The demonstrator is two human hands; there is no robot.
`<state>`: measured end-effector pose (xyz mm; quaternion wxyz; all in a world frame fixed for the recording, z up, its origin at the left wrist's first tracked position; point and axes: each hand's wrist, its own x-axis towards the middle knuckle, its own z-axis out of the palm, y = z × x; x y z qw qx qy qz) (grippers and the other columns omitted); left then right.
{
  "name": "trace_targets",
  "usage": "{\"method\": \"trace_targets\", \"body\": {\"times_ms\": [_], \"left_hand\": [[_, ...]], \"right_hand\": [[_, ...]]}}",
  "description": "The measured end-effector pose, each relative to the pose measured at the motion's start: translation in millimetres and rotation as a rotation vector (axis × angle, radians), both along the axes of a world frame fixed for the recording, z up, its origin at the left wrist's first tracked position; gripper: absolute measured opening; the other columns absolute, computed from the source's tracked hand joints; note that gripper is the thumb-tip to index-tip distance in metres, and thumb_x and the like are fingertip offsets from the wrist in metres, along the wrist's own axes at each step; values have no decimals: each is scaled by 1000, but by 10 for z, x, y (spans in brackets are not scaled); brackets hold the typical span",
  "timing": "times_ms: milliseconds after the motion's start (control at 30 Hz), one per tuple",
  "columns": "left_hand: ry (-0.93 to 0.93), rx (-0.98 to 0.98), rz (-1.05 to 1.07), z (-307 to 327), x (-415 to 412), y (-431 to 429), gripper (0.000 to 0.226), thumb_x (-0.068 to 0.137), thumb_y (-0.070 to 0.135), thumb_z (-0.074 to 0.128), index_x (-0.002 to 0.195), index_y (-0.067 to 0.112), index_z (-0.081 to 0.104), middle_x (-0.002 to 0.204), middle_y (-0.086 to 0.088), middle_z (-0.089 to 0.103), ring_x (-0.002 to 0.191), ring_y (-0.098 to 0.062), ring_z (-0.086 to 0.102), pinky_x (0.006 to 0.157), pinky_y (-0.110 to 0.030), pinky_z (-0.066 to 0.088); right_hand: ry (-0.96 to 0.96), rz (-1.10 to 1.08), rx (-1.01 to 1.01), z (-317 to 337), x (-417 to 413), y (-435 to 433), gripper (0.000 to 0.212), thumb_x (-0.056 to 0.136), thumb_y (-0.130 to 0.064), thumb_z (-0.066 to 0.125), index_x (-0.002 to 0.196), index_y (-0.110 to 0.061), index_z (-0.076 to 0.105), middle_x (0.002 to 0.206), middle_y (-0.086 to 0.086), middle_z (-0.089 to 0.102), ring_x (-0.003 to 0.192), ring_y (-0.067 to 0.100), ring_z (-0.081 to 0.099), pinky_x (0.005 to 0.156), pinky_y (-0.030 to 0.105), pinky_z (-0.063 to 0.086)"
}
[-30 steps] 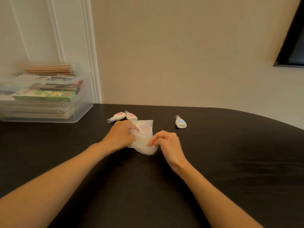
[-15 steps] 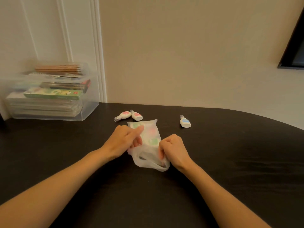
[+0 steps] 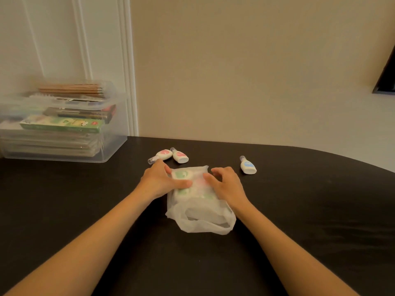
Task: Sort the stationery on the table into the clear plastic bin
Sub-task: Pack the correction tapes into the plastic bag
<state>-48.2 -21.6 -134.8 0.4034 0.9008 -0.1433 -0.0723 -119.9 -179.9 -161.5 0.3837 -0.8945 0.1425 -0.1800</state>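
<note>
A plain beige wall (image 3: 235,71) fills the far side of the scene. At the far left is white panelled woodwork (image 3: 59,39) with vertical moulding (image 3: 126,60). A dark frame corner (image 3: 387,82) cuts in at the right edge.
</note>
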Motion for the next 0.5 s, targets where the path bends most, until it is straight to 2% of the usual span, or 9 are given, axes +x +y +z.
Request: {"method": "trace_targets", "body": {"times_ms": [67, 100, 200, 300, 400, 500], "left_hand": [[10, 21, -12, -16, 33, 8, 61, 61, 51, 79, 100, 16, 48, 98, 3, 49, 92, -14, 48, 70, -26, 38], [7, 30, -12, -20, 42, 7, 59, 61, 51, 79, 97, 15, 49, 95, 2, 50, 88, -13, 48, 66, -25, 37], [-31, 86, -2, -41, 90, -9, 55, 62, 57, 75, 80, 11, 50, 78, -1, 50, 75, -12, 47, 57, -24, 34], [-82, 144, -25, -43, 99, -39, 53, 66, 58, 72, 63, 12, 46, 65, -1, 47, 70, -14, 48, 58, -25, 35], [-91, 34, -86, -50, 75, -42, 50, 72, 43, 74, 54, 14, 38, 55, 0, 37, 55, -12, 36, 54, -24, 28], [-159, -30, -133, -61, 53, -32, 47, 77, 30, 73, 54, 15, 35, 55, 2, 33, 52, -11, 29, 50, -21, 23]], "right_hand": [[54, 63, -74, 28, 71, -6, 39, 92, -41, 52, 64, -13, 56, 73, -2, 47, 65, 9, 45, 59, 21, 32], [63, 68, -86, 44, 88, -6, 45, 91, -42, 53, 56, -13, 48, 66, -3, 42, 57, 8, 39, 54, 21, 28], [64, 28, -173, 72, 121, 25, 40, 90, -43, 53, 64, -14, 46, 70, -4, 42, 58, 8, 37, 54, 20, 28], [44, 3, -251, 84, 108, 40, 38, 91, -40, 53, 63, -18, 39, 67, -6, 41, 58, 8, 35, 55, 18, 29], [32, -19, -269, 101, 93, 50, 39, 91, -37, 53, 61, -18, 38, 62, -5, 41, 55, 8, 35, 54, 18, 28], [-20, -53, -216, 91, 75, 68, 32, 90, -33, 57, 66, -14, 47, 65, -2, 47, 60, 10, 44, 56, 18, 34]]}}
